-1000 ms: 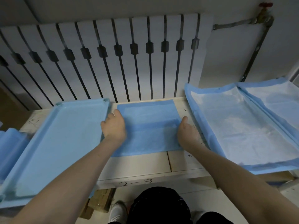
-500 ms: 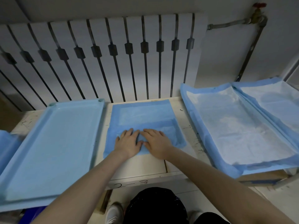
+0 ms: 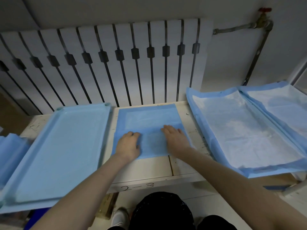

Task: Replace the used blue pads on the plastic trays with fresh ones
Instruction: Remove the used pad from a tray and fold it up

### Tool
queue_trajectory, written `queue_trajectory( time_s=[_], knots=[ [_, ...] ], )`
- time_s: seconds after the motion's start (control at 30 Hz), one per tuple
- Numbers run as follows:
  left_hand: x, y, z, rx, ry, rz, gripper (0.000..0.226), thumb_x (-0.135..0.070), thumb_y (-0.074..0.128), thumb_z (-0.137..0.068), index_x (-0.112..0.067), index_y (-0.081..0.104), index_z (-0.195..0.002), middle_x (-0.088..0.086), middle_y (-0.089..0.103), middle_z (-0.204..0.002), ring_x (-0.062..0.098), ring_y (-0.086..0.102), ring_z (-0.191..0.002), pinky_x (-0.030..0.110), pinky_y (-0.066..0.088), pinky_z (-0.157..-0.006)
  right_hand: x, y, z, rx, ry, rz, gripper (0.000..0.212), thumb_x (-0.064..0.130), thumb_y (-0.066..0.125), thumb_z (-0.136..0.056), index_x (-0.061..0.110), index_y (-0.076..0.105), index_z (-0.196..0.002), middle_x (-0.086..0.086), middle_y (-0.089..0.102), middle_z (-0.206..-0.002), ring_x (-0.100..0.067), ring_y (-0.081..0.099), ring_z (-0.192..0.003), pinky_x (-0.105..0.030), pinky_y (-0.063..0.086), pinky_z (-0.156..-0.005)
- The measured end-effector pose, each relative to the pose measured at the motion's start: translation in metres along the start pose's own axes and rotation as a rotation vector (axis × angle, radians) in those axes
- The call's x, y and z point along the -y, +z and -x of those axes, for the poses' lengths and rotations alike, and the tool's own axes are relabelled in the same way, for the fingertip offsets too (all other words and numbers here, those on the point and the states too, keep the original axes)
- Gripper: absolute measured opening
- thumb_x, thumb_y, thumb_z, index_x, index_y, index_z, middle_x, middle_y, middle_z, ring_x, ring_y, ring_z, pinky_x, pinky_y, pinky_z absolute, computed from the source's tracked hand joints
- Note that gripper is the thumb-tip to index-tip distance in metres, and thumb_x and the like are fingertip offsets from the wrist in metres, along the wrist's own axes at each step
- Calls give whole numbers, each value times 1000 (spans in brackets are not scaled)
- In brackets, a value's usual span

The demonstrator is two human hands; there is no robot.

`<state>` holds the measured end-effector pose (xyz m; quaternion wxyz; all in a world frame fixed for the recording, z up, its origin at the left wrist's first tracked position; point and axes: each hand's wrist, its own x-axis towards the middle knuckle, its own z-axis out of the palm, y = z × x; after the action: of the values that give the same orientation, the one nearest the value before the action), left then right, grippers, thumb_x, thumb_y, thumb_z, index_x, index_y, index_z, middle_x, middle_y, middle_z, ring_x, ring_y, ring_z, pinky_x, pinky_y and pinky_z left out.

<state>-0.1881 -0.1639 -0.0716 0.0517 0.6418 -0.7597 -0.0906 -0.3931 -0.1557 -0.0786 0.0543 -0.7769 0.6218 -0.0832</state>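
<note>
You're in a plain back workroom. A white radiator (image 3: pixel 116 63) runs along the bare wall (image 3: pixel 232 67), with an exposed pipe (image 3: pixel 232 29) and a red valve (image 3: pixel 265 9). Your rough wooden bench (image 3: pixel 152 168), hand-marked "2-3", carries a row of blue plastic trays (image 3: pixel 58 155) and disposable pads (image 3: pixel 240 130).

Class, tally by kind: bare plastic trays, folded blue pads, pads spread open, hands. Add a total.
Bare plastic tray: 1
Folded blue pad: 1
Pads spread open: 2, inner pad, outer pad
Hands: 2, left hand, right hand
Total: 6
Blue item cut off far left: kind unclear, not counted.
</note>
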Motion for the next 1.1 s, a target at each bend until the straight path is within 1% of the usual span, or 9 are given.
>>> queue_trajectory(
  time_s=[0.13,0.3,0.4,0.53,0.67,0.8,0.93,1.03,1.1],
  knots=[
    [2,-5,8,90,48,81,41,-20,63,-79,-20,59,-119,7,55,-120,26,51,-117,31,42,-99,40,17,19,77,-267,-209,39,10,44,-94,16,56,-131,-5,44,-145,-21,41,-134,-28,28,-109],
    [17,-7,26,91,-39,127,45,-26,66,-80,-19,57,-124,6,51,-125,24,48,-122,32,39,-103,1,12,41,108,-74,-200,39,15,39,-100,20,50,-137,-1,33,-153,-17,31,-140,-27,26,-111],
    [24,-10,36,90,-103,116,47,-28,62,-83,-23,52,-128,5,47,-128,25,47,-123,34,42,-101,-27,-1,58,117,8,-66,40,12,35,-101,15,45,-139,-7,34,-152,-22,37,-136,-32,32,-108],
    [30,-16,48,118,-172,80,49,-28,59,-84,-25,48,-132,4,45,-129,24,47,-122,36,45,-96,-38,-9,75,99,130,129,33,6,36,-97,13,51,-126,-4,51,-131,-27,58,-109,-35,49,-79],
    [21,-23,55,135,-93,-87,55,-29,63,-79,-24,47,-131,4,44,-127,25,43,-122,36,44,-96,-25,-21,76,21,80,281,25,2,48,-87,13,60,-106,-4,59,-107,-22,58,-99,-29,44,-78],
    [2,-20,53,187,91,-41,55,-24,61,-82,-21,46,-135,5,44,-129,26,42,-125,36,41,-100,-11,-19,61,46,-90,256,20,11,48,-92,14,60,-107,-5,58,-105,-25,58,-96,-32,44,-74],
    [-7,-17,45,226,78,-37,40,-23,59,-83,-21,52,-122,4,47,-125,26,47,-119,36,43,-97,-9,-13,51,67,-128,339,14,10,52,-91,16,64,-97,-3,58,-97,-25,61,-84,-28,37,-60],
    [-8,-16,38,190,50,-50,33,-28,61,-82,-21,53,-113,3,49,-119,25,48,-112,32,44,-89,-10,-10,49,45,-139,339,7,11,68,-77,17,65,-75,-1,60,-75,-22,61,-60,-25,33,-48],
    [-13,-15,35,183,28,-63,36,-34,61,-80,-20,51,-112,2,49,-117,25,47,-110,32,43,-86,-12,-7,45,-7,-126,259,6,12,57,-85,13,62,-84,-3,60,-83,-24,61,-71,-27,33,-53]
  ],
)
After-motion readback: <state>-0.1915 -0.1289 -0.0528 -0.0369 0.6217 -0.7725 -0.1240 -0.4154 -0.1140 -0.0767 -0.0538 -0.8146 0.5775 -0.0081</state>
